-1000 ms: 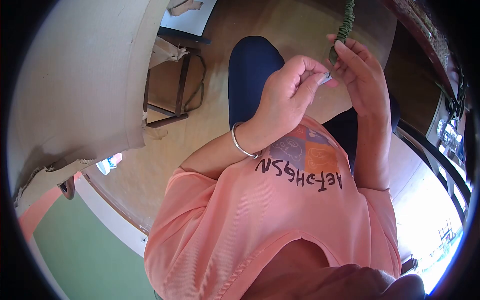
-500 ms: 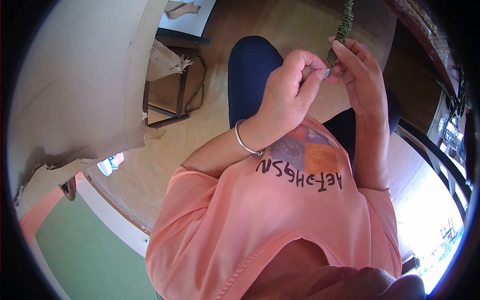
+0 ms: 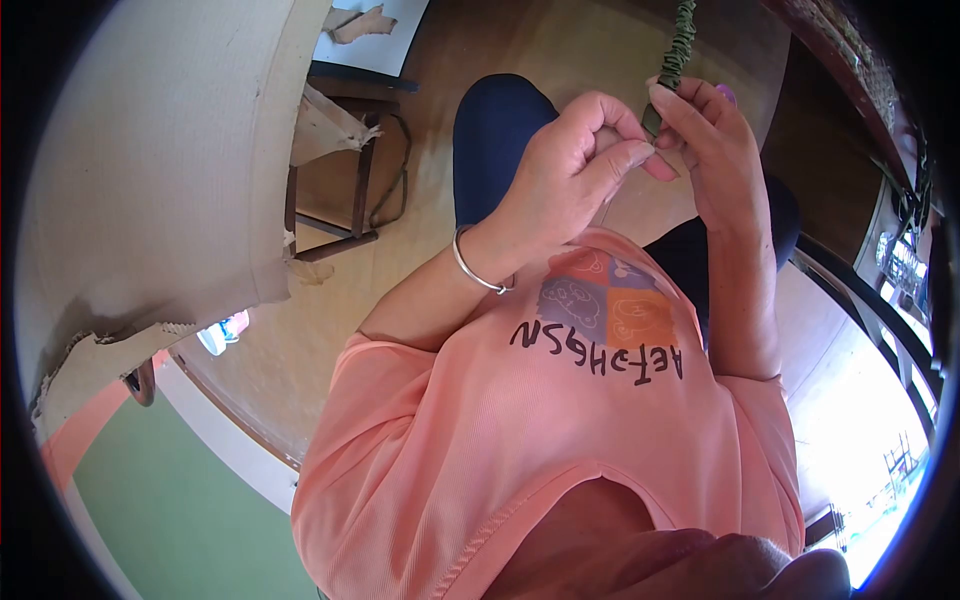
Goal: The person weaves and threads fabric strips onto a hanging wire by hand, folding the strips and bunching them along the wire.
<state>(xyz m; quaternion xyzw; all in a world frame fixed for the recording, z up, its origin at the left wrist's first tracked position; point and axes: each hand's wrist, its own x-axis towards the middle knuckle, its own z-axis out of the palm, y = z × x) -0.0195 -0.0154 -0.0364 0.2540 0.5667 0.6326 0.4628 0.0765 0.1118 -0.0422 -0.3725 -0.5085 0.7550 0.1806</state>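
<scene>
A dark green gathered fabric strap (image 3: 680,45) hangs from the top edge of the head view, with a flat, smooth lower end. My right hand (image 3: 715,140) pinches it near that end between thumb and fingers. Just below and left, my left hand (image 3: 580,165), with a silver bangle on its wrist, has thumb and index finger pressed together right beside the strap's tip. What lies in that pinch is too small or hidden to make out. A small purple thing (image 3: 725,93) shows behind my right fingers.
A large torn cardboard sheet (image 3: 160,170) fills the left side. Beyond it stand a dark wooden stool (image 3: 345,235) and a white-topped surface (image 3: 385,45) with torn brown scraps. My knees (image 3: 500,130) are under my hands; a dark edge (image 3: 850,70) runs along the right.
Both hands and the strap have shifted slightly left. The small grey-blue thing seen earlier at my left fingertips no longer shows, and those fingertips now sit closer to the strap's tip.
</scene>
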